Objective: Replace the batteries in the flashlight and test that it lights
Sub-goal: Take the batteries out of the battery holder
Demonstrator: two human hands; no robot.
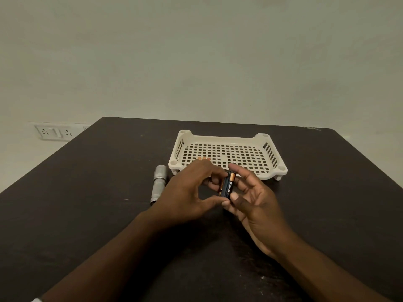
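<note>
A grey metal flashlight [159, 183] lies on the dark table [87, 203], head pointing away from me, just left of my left hand. My left hand [187, 192] and my right hand [253, 203] meet above the table in front of the tray. Between their fingertips they hold a black battery holder with black-and-copper batteries [227, 185] in it, standing roughly upright. The ends of other orange batteries [204, 158] peek out in the tray behind my left hand; the rest of them is hidden.
A white perforated plastic tray [229, 153] stands on short legs at the middle back of the table. A wall socket panel [55, 132] sits on the wall beyond the table's left edge.
</note>
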